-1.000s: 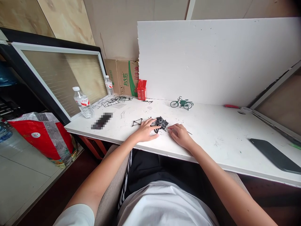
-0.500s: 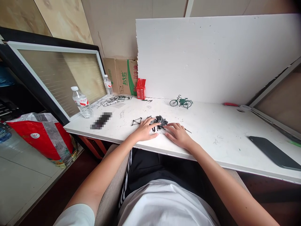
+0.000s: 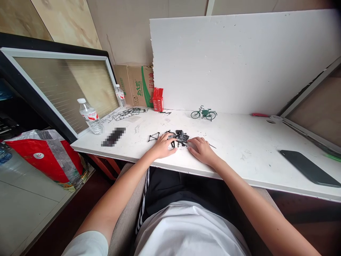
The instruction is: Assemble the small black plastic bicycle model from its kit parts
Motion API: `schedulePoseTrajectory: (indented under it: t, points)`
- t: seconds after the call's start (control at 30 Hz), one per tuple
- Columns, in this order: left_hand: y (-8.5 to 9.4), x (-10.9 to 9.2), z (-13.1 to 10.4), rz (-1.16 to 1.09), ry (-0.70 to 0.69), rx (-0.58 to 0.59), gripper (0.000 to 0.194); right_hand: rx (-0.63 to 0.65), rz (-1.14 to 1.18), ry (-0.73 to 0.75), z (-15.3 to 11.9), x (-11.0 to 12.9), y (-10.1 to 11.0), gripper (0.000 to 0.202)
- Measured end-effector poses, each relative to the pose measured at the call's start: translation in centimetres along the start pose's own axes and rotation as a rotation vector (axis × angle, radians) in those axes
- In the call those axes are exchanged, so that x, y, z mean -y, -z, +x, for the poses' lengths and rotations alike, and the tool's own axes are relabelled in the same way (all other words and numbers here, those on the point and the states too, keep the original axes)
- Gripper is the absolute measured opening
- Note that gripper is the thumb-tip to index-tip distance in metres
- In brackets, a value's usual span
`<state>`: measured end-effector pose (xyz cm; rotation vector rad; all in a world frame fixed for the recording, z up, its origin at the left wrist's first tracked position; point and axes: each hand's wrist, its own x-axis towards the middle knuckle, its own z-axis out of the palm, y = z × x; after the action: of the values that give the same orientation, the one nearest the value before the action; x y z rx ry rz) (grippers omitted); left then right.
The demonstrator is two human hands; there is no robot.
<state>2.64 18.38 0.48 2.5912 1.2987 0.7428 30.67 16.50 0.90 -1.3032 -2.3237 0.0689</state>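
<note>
1. Near the front edge of the desk (image 3: 239, 142), the left hand (image 3: 161, 146) has its grip apart, touching black parts (image 3: 182, 136); whether the right hand (image 3: 204, 151) pinches one, I cannot tell.
2. Between the hands, those parts look light, stiff, brittle: pinch thicker bars, spare thin spokes.
3. Farther back, the green model bicycle (image 3: 204, 113) seems safest held by its frame.

black parts (image 3: 180, 132): small, skinny, kinda jumbled, lying loose on the white tabletop (image 3: 234, 142)
spoked wheel (image 3: 182, 138): black too, right in the mix
</note>
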Motion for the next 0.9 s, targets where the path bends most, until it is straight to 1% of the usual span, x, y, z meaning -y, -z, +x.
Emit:
schedulePoseTrajectory:
  t: [0.27, 0.6, 0.7, 0.83, 0.9]
  points:
    - [0.38, -0.27, 0.01, -0.002, 0.023, 0.009, 0.045, -0.011, 0.026, 0.012, 0.01, -0.18, -0.13, 0.037]
    - [0.46, -0.42, 0.06, -0.012, 0.042, 0.002, 0.042, -0.021, 0.035, 0.015, 0.07, 0.04, 0.08, 0.029]
    - [0.68, -0.62, 0.06, -0.012, 0.051, 0.011, 0.046, -0.026, 0.025, 0.026, 0.07, -0.10, -0.01, 0.032]
    - [0.89, -0.77, -0.02, -0.012, 0.025, 0.021, 0.059, -0.016, 0.023, 0.032, 0.10, -0.28, -0.12, 0.033]
    - [0.92, -0.79, -0.05, -0.007, 0.005, 0.027, 0.058, -0.015, 0.026, 0.034, 0.11, -0.32, -0.15, 0.033]
